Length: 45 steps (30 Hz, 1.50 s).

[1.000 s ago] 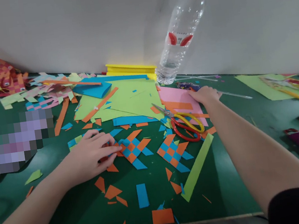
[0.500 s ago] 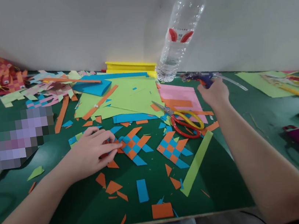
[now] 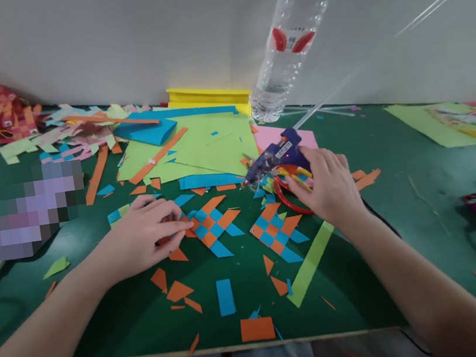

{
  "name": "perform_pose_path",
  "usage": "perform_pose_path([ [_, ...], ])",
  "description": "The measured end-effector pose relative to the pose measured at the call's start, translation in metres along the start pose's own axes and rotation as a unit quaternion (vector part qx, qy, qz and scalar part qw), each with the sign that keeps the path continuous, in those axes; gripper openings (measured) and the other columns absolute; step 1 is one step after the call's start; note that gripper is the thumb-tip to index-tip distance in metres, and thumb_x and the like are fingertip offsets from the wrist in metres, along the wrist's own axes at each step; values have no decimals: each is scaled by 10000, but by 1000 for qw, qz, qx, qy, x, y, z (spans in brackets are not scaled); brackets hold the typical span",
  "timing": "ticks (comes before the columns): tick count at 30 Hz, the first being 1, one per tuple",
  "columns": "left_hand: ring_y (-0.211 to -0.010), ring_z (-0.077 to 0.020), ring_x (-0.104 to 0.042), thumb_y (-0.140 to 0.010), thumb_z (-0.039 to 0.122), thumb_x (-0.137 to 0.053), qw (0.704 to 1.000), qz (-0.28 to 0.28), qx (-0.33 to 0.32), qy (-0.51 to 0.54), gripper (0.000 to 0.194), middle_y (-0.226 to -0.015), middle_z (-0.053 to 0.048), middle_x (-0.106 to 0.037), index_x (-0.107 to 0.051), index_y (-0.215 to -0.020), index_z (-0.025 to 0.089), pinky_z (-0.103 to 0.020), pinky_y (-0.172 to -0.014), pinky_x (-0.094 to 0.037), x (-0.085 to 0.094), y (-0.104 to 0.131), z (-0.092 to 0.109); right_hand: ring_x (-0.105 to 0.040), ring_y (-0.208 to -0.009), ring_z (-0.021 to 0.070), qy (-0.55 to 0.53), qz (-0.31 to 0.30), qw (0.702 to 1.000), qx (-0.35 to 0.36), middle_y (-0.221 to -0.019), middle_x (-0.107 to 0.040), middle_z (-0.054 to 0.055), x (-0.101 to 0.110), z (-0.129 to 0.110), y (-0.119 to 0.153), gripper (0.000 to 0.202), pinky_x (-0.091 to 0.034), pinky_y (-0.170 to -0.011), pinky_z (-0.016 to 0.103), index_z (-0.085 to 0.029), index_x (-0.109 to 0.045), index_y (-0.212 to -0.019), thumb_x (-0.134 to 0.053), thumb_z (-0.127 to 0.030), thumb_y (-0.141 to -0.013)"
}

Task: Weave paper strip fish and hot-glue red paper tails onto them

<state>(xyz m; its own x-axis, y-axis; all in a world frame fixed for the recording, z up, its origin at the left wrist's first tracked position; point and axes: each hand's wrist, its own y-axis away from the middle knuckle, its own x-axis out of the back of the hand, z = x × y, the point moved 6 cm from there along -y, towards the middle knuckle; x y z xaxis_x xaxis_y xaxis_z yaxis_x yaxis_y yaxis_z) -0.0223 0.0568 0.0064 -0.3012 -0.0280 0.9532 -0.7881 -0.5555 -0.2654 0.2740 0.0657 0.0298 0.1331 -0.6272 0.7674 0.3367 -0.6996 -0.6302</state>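
Note:
My right hand (image 3: 330,189) is wrapped round the handle of a blue hot glue gun (image 3: 277,154), with a clear glue stick (image 3: 316,107) poking out of its back. The nozzle points left, above the scraps. My left hand (image 3: 146,233) is closed at the left end of a blue and orange woven paper fish (image 3: 212,226), thumb and fingers pinching it there. To the right lies a second woven paper fish (image 3: 274,232), with an eye stuck on. Scissors (image 3: 287,198) with red and yellow handles are partly hidden under the gun and right hand.
A tilted plastic bottle (image 3: 282,48) leans at the wall beside a yellow holder (image 3: 209,97). Green sheets (image 3: 211,147) lie at the back. Finished red fish (image 3: 12,115) are heaped far left. A green strip (image 3: 312,262) and orange scraps (image 3: 180,291) lie in front.
My right hand has lifted the glue gun from the back of the table and brought it forward and left, over the scissors. My left hand stays at the fish.

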Motion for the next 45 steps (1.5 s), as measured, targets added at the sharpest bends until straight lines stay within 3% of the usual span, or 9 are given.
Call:
perform_pose_path([
  [6,-825,-170,-596,-954,234,-421,1000,5,-12,-9,300,-915,-49,-629,-707,-1040,262,-396,-889,-363,0,-1,0,-609,-1021,302,-35,-28,998,47,-1102,-628,155,-4,-14,0,514,-503,-819,438,-163,-381,-1348,-534,-349,-894],
  [17,-847,-179,-589,-962,246,-407,1000,-11,-12,-7,310,-906,-53,-629,-699,-1065,253,-404,-878,-367,-1,-1,0,-617,-981,300,2,-43,991,128,-1073,-644,175,-3,-29,2,456,-531,-785,432,-103,-413,-1314,-493,-320,-921],
  [35,-869,-193,-587,-957,266,-423,1000,-26,-7,-5,308,-925,-53,-619,-688,-1113,254,-399,-896,-346,-2,0,-1,-623,-960,289,18,-70,987,143,-1083,-637,202,-3,-34,3,417,-534,-782,407,-43,-440,-1270,-515,-247,-915],
  [45,-839,-188,-581,-953,261,-432,1000,-22,-11,-5,302,-909,-53,-615,-692,-1105,254,-398,-880,-351,-1,0,-1,-607,-979,279,10,-83,988,130,-1085,-632,180,-5,-32,3,414,-520,-807,406,-71,-431,-1292,-492,-252,-924],
])
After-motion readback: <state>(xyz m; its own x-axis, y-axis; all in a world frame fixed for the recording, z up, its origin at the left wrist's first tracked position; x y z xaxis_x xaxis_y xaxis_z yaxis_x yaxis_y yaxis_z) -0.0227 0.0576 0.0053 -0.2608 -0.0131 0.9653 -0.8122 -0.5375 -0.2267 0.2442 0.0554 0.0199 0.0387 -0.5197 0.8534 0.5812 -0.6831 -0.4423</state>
